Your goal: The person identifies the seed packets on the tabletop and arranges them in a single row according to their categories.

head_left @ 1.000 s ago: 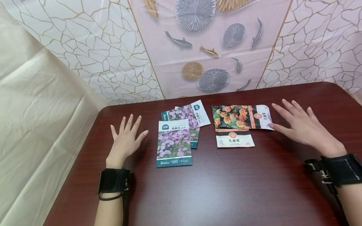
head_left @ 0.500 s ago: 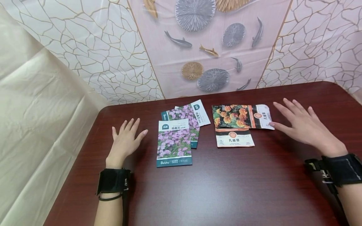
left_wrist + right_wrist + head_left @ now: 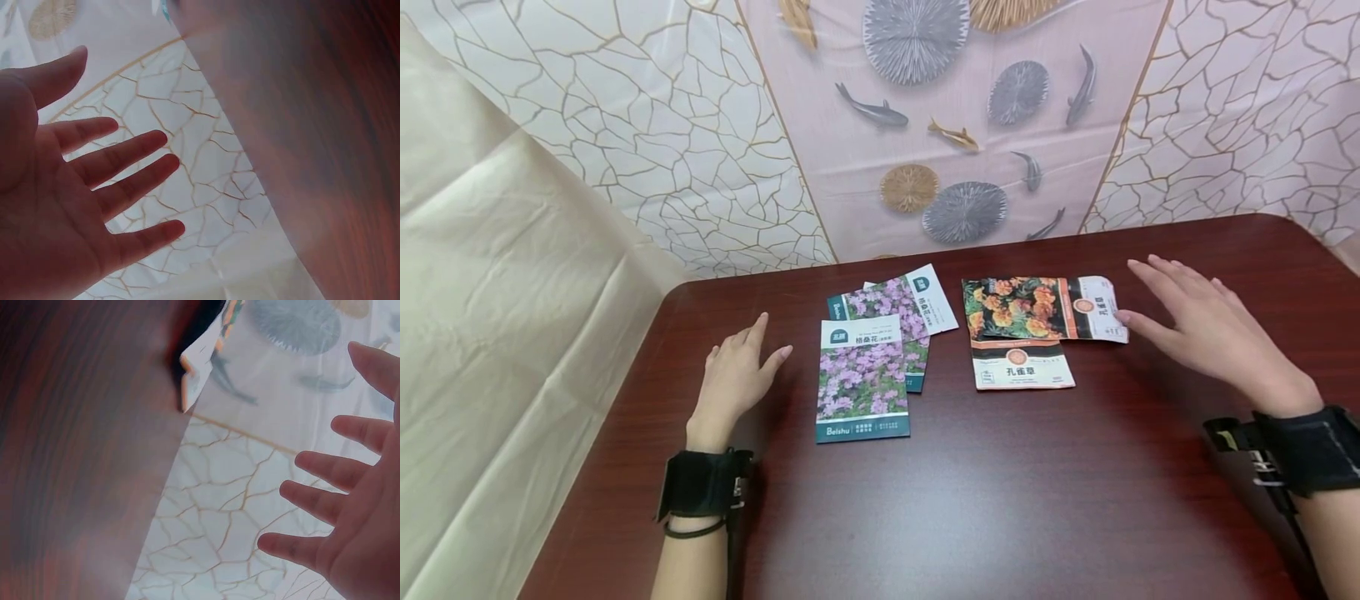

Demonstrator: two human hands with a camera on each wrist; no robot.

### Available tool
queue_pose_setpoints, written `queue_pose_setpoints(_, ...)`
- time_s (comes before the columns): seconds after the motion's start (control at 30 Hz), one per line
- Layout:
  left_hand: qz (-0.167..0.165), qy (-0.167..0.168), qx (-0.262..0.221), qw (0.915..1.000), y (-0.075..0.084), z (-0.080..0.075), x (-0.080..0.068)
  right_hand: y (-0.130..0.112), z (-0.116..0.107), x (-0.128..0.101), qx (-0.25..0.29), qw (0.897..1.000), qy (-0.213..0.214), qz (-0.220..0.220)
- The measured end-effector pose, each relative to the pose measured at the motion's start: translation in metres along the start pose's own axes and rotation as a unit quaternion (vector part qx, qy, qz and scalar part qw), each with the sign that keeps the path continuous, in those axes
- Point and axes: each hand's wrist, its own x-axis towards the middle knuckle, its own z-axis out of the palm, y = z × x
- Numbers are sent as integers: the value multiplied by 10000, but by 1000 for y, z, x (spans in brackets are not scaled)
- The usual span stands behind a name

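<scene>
Hovering with fingers straight, the right hand lies just right of the orange-flower packet, whose long axis runs left-right.

lower purple packets partly covered

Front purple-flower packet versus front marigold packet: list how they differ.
The purple-flower packet has a teal bottom band and lies near the left hand; the marigold packet shows a white and black face, near the right hand. Both lie flat, overlapping another packet, untouched.
</scene>
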Motion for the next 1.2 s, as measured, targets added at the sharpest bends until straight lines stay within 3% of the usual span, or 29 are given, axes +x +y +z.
queue_pose_setpoints(0.3,-419,-342,-688,9962,14,1,-3,-46,9,6,347,9977,356,-467)
queue_pose_setpoints(0.47,-553,-709,-679,9936,22,4,-4,-80,20,12,1208,9918,127,-393)
queue_pose_setpoints(0.6,-627,-1022,-683,9904,27,8,-3,-105,31,20,2050,9778,-239,-358)
queue_pose_setpoints(0.73,-582,-1239,-620,9886,33,12,-2,-127,44,29,2711,9588,-819,-217)
queue_pose_setpoints(0.97,-492,-1471,-433,9870,39,16,-2,-155,71,38,4041,8881,-2166,328)
queue_pose_setpoints(1.2,-472,-1474,-381,9872,42,19,-4,-176,94,42,4387,8545,-2720,584)
